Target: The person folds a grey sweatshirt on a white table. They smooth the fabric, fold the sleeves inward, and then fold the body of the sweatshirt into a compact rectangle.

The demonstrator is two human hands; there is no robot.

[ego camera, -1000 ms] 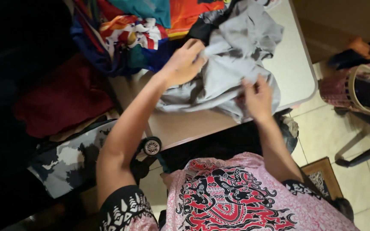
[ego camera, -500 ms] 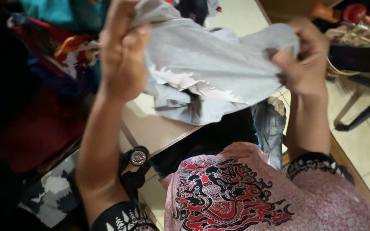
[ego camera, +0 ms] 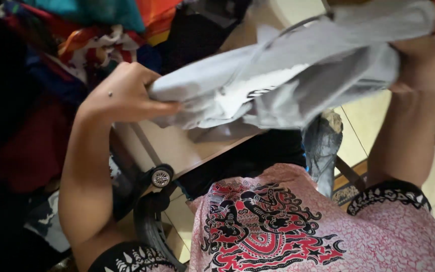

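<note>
Left hand [ego camera: 122, 93], right hand [ego camera: 426, 55] grip grey garment [ego camera: 298, 85] above table [ego camera: 177, 146].

The left hand [ego camera: 122, 95] is closed tight, with its thumb pressed along the top. The right hand [ego camera: 429, 55] is up high by the edge, closed too. Both arms are bare and stretched out wide apart.

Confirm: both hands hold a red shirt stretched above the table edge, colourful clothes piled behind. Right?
Not quite: the shirt is grey, not red, as the head view shows. The rest stands: left hand and right hand grip its two ends, holding it stretched above the table edge, with the colourful clothes piled behind.
</note>
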